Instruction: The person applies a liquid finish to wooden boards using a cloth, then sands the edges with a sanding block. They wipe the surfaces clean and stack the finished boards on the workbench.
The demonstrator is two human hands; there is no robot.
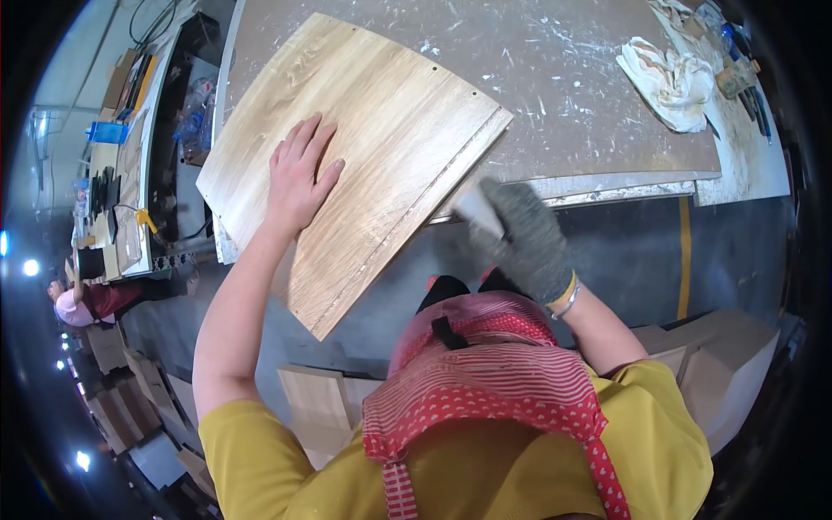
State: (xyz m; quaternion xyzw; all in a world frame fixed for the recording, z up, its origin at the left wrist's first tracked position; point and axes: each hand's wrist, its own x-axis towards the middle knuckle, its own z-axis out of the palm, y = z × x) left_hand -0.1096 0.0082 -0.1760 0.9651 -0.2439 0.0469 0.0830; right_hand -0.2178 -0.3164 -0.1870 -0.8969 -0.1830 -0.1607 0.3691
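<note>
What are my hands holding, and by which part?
The gloved right hand holds a blurred pale piece by its right side; the left hand lies on the wood-grain panel.

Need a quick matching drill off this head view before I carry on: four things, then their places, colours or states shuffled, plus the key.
1. Left hand
2. Right hand
3. Wooden panel
4. White cloth

A. In a grey glove, holding a pale object
B. Crumpled, right side of the table
C. Bare, resting on wood
D. Light brown, dark dots near its edges

Pairs: 1-C, 2-A, 3-D, 4-B
</note>
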